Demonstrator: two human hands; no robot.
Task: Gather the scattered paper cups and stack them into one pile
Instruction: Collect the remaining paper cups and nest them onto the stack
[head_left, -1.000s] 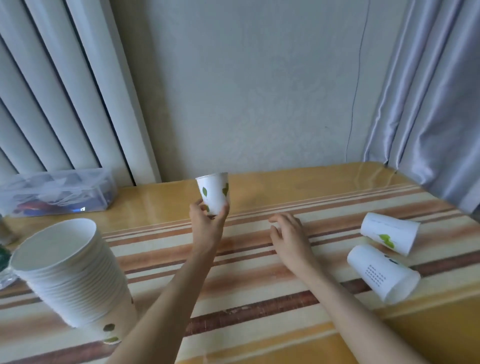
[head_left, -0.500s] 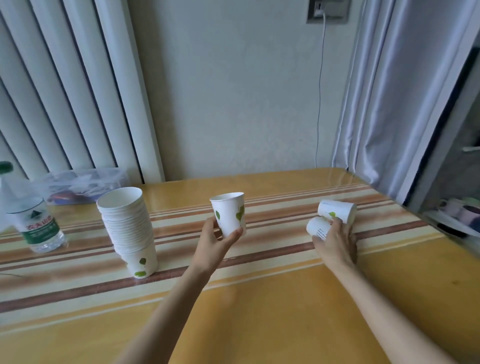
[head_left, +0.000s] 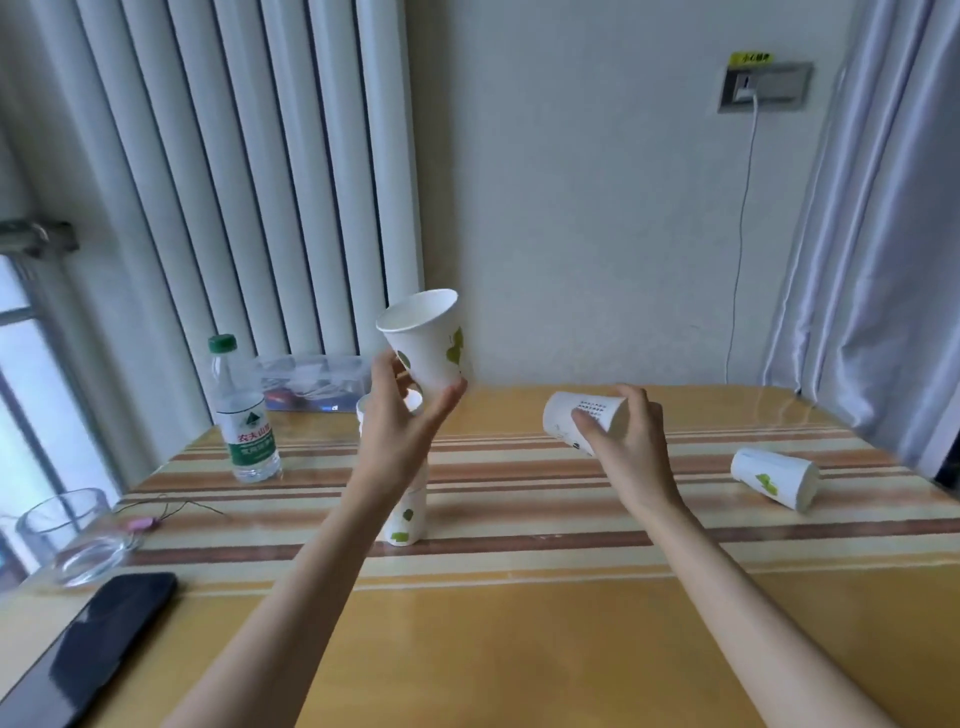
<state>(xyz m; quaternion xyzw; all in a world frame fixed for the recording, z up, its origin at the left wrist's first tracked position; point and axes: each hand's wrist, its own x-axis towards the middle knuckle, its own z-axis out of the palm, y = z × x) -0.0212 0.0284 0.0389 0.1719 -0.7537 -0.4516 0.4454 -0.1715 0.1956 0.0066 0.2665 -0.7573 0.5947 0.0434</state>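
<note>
My left hand grips an upright paper cup above the stack on the table. My right hand fingers clasp a sideways cup; another cup lies farther right.

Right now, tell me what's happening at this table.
A person is collecting paper cups into one pile. The left hand holds one cup up, mouth upward and tilted, above the stack of cups standing on the table. The right hand holds a second cup on its side, lifted off the table. One more cup lies on its side at the right, not yet picked up. A water bottle, a glass bowl and a phone sit at the left.
</note>
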